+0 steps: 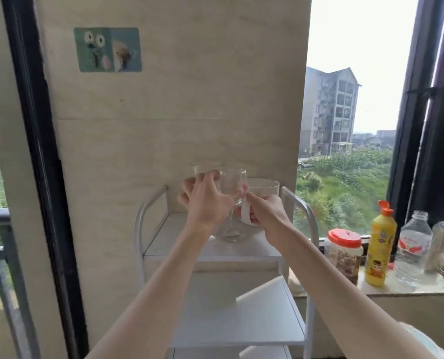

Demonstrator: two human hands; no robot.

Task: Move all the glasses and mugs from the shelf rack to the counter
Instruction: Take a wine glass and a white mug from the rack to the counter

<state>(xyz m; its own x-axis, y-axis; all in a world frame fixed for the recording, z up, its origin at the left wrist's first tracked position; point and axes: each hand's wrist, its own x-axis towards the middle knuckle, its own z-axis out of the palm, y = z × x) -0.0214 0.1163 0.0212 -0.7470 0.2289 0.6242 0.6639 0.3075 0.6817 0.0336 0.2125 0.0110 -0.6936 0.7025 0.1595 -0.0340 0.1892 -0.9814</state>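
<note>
On the top tier of the white shelf rack [163, 244] stand three vessels. My left hand [205, 198] wraps around a clear tumbler [202, 170] at the back left. A clear wine glass [233, 187] stands upright between my hands, its foot on the shelf. My right hand [266, 212] grips the handle of a white mug [263, 189] at the back right. Both forearms reach in from the bottom of the view.
The counter [410, 287] to the right carries a red-lidded jar [344, 255], a yellow bottle [380, 244], a clear plastic bottle [414, 244] and a glass jar [441, 244]. A lower rack shelf [241, 320] is below. A beige wall stands behind the rack.
</note>
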